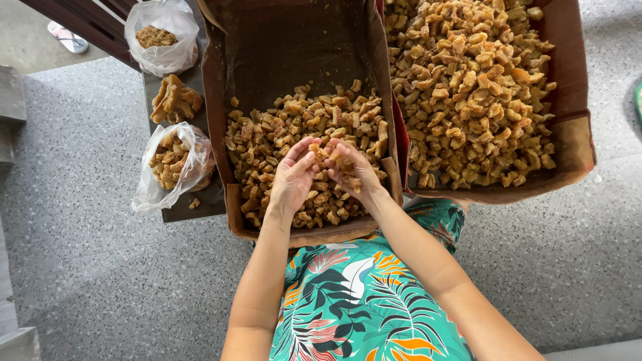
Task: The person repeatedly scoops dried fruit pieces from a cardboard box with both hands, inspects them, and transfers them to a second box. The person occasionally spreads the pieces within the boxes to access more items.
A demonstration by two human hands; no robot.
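Observation:
Two cardboard boxes hold golden-brown fried chunks. My left hand point(292, 179) and my right hand point(353, 172) are cupped together over the near end of the left box point(215, 113), scooping a handful of the brown chunks point(326, 158) between them. The chunks in this box fill only its near half; the far half shows bare cardboard. The right box point(574, 134) is heaped full of the same chunks point(468, 87). Both forearms reach forward from my lap, over a teal leaf-patterned dress point(354, 294).
Left of the boxes, on a dark board point(200, 200), lie an open plastic bag of chunks point(175, 164), a loose pile of chunks point(175, 99) and a tied bag point(159, 37). Speckled grey floor surrounds everything. A sandal point(67, 38) lies at the top left.

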